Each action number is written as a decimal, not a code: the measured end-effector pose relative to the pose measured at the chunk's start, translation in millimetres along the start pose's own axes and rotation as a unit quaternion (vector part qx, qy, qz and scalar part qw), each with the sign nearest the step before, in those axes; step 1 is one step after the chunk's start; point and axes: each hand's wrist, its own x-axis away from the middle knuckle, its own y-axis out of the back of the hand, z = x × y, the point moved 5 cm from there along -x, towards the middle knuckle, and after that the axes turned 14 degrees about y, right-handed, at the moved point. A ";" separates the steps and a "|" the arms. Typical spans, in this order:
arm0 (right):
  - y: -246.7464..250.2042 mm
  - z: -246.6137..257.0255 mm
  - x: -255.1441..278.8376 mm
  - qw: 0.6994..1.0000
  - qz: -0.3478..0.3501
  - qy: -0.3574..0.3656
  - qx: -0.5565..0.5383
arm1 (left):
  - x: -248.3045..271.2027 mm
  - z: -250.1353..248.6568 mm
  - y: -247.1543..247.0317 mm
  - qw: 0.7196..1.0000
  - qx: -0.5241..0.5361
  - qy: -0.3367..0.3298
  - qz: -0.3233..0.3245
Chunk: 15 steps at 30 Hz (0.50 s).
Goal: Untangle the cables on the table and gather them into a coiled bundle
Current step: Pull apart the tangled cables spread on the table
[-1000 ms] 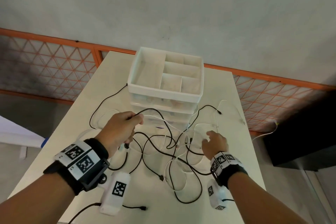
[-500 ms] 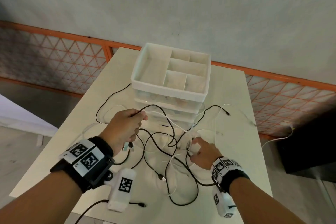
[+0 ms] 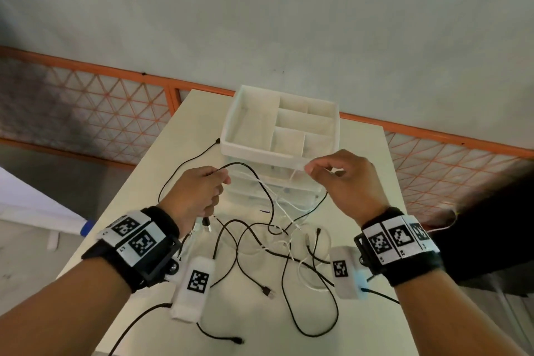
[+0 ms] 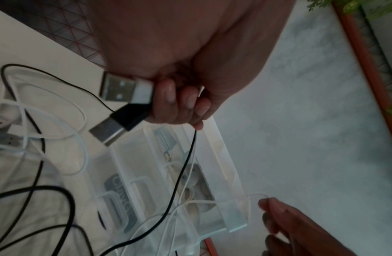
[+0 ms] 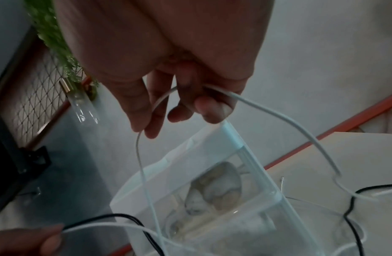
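Observation:
Several black cables and white cables lie tangled across the white table. My left hand is raised above the tangle and grips a black cable and a white cable near their ends; a black USB plug and a white USB plug stick out below the fist. My right hand is raised at the same height and pinches a white cable between thumb and fingers. That cable hangs down into the tangle.
A white compartment tray sits on clear plastic drawers at the table's far middle, just behind both hands. An orange mesh fence runs behind the table. A dark object stands right of the table.
My right hand has left the table surface and risen with a white cable pinched in it. The left hand has kept its grip and lifted slightly. The view has tilted up.

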 end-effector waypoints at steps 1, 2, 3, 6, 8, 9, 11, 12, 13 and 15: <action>-4.5 4.9 -0.4 1.000 0.022 -0.001 0.004 | -0.4 -2.9 4.1 1.000 0.010 -0.002 0.002; -9.7 8.0 -0.2 0.999 0.043 0.000 0.013 | -0.2 -6.1 8.7 1.000 0.019 -0.004 0.003; -11.9 11.7 -0.2 0.999 0.043 -0.001 0.011 | 0.5 -9.9 13.9 1.000 0.027 -0.008 0.003; -4.2 32.1 -7.1 0.997 -0.029 0.018 -0.076 | 4.8 -24.4 29.3 0.998 0.056 -0.025 0.007; -5.2 57.5 -12.2 0.991 -0.031 0.048 -0.118 | 10.9 -37.1 30.5 0.995 0.075 -0.051 0.036; -9.9 72.1 -14.4 0.990 -0.020 0.068 -0.122 | 15.0 -44.1 26.1 0.993 0.074 -0.068 0.060; -22.2 98.8 -19.6 0.988 -0.007 0.106 -0.115 | 24.9 -55.3 9.8 0.988 0.055 -0.097 0.111; -25.2 107.5 -23.3 0.986 -0.018 0.118 -0.116 | 28.7 -57.6 -0.9 0.984 0.042 -0.106 0.135; -25.2 114.8 -27.8 0.984 -0.041 0.121 -0.122 | 31.1 -58.1 -10.2 0.981 0.028 -0.110 0.159; -15.8 122.6 -35.8 0.977 -0.111 0.115 -0.141 | 30.4 -52.8 -20.7 0.977 -0.005 -0.112 0.181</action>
